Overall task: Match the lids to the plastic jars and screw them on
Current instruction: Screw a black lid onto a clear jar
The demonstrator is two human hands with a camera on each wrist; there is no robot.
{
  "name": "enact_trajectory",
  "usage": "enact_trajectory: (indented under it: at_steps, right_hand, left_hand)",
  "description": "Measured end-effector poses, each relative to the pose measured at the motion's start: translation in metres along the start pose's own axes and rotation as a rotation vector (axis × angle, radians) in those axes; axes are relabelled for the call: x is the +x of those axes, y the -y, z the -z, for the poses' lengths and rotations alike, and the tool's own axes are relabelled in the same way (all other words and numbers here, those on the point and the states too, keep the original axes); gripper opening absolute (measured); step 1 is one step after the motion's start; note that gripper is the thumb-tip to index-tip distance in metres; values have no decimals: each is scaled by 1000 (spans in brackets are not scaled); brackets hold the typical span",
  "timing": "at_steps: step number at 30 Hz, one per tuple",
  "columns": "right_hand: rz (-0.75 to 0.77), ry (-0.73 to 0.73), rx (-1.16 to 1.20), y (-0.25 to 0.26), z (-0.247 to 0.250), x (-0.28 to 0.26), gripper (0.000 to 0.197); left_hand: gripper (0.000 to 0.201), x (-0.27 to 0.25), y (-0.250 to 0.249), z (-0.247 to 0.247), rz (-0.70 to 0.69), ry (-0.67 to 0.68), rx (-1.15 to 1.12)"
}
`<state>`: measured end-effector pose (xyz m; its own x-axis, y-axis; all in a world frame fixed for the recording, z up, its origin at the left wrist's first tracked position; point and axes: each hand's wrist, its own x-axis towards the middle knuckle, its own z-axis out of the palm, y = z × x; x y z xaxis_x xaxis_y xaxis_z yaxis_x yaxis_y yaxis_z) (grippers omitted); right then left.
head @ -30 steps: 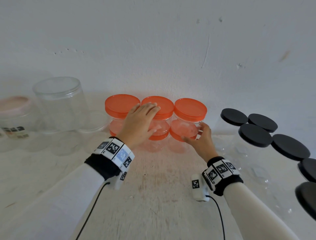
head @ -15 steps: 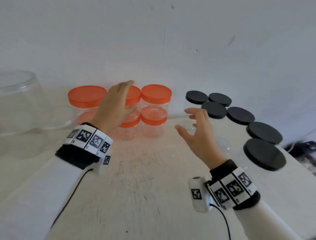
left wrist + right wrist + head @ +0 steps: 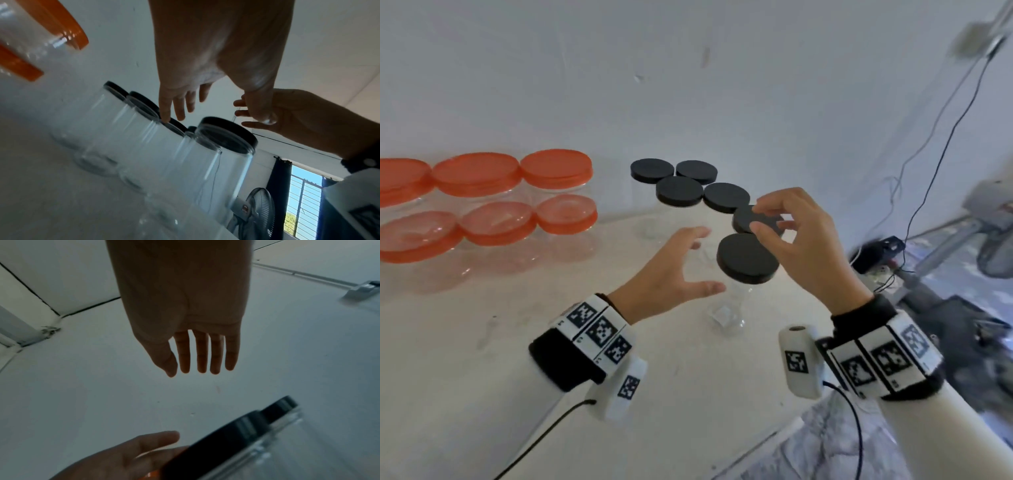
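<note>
Fingers (image 3: 767,228) now over black-lidded jar (image 3: 748,258), off orange jars (image 3: 558,192).

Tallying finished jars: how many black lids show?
6. Two at the wall, two in front of them, one under the right hand's fingers, one nearest. None seems hidden.

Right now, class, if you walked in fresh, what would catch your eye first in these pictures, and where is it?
Two open hands, the left hand and the right hand, hover either side of the nearest black-lidded jar at the table's front right. Behind it, more black lids run back toward the wall. At far left, orange-lidded jars stand stacked in two tiers.
</note>
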<state>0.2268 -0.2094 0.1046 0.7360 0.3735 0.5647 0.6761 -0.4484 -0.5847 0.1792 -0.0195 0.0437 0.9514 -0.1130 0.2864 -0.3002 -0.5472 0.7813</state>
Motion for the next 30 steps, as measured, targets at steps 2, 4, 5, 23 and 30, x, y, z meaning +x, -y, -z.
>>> enact_trajectory:
  at_steps: [2, 4, 5, 23, 30]
  right_hand:
    - [-19, -17, -12, -21, 14, 3, 15]
    - [-81, -11, 4, -41, 23, 9, 19]
    - [-121, 11, 23, -51, 26, 12, 22]
    - [-83, 321, 266, -100, -6, 9, 36]
    - [189, 534, 249, -72, -45, 3, 57]
  left_hand:
    - [103, 5, -8, -19, 84, -14, -96]
    - [116, 8, -15, -34, 154, -33, -160]
    - [119, 10, -18, -41, 183, -40, -179]
    - [73, -43, -7, -18, 404, -682, 29]
    - [70, -82, 7, 23, 516, -886, 108]
